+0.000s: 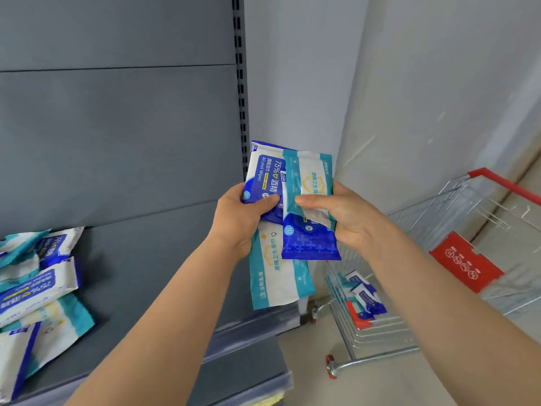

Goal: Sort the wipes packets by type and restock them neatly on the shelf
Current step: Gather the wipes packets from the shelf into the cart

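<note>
Currently in hand, held up at the right end of the grey shelf (152, 268): four wipes packets. Our left hand (243, 218), thumb and fingers clamped, grips a blue alcohol wipes packet (265, 174); a teal-and-white packet (275, 273) hangs below it. Our right hand (348, 221) pinches a second teal-and-white packet (310, 180) over a second blue packet (307, 243). On the shelf, far left: a mixed pile of packets (38, 288). In the wire shopping cart (377, 332): more packets (366, 297).
</note>
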Motion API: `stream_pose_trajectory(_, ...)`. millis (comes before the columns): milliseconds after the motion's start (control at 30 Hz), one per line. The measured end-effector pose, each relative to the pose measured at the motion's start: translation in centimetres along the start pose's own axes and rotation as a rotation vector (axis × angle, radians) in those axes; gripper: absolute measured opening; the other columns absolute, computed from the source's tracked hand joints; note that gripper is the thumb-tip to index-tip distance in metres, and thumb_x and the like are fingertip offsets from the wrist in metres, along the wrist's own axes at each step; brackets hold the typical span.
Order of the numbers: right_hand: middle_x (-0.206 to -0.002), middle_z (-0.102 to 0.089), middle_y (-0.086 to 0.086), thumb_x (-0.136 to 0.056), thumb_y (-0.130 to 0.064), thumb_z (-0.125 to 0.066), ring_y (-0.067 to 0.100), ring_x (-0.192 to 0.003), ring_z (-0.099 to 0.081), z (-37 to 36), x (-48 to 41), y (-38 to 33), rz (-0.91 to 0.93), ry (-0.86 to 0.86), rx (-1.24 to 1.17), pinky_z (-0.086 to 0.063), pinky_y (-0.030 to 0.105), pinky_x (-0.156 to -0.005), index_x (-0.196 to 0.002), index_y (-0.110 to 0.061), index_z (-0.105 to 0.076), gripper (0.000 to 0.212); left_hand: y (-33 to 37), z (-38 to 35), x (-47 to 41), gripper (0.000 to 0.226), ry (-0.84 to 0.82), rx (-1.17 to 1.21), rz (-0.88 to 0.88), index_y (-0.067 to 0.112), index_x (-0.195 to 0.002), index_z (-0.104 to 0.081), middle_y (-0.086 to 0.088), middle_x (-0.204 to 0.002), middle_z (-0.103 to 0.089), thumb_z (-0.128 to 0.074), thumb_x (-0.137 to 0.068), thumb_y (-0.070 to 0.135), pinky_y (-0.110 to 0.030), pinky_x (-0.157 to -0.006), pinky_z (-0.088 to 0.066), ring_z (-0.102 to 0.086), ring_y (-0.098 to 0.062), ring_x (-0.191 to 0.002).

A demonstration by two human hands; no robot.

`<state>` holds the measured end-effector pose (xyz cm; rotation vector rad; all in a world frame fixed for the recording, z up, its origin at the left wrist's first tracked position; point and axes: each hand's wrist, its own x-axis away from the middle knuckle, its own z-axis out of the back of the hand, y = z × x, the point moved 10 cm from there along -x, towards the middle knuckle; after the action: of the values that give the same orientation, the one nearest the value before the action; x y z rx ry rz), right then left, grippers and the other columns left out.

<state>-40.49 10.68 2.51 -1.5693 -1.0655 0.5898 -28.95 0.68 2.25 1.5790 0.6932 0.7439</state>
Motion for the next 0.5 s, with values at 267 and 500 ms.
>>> stream_pose_trajectory(267, -0.102, -0.073, 0.009, -0.077, 0.003, -0.070, 0.022, -0.082, -0.072, 20.0, 2.1, -1.1, -0.046, 0.151, -0.017, -0.058, 0.035, -0.059, -0.118, -0.012, -0.055, 0.046, -6.7, -19.3, -2.8, 0.032, -0.101, 0.043, 0.088, 0.013, -0.111, -0.058, -0.006, -0.100, -0.073, -0.073, -0.083, 0.017, -0.038, -0.069, -0.060, -0.072, -0.023, -0.083)
stream_pose_trajectory(500, -0.098, -0.073, 0.006, -0.080, 0.000, -0.070, 0.022, -0.086, -0.072, 34.7, -1.0, 3.6, -0.211, 0.241, -0.005, -0.060, 0.038, -0.066, -0.114, -0.014, -0.055, 0.040, -17.4, -30.5, -7.7, 0.037, -0.121, 0.041, 0.277, 0.014, -0.114, -0.056, -0.004, -0.101, -0.073, -0.074, -0.082, 0.023, -0.045, -0.079, -0.058, -0.073, -0.022, -0.084)
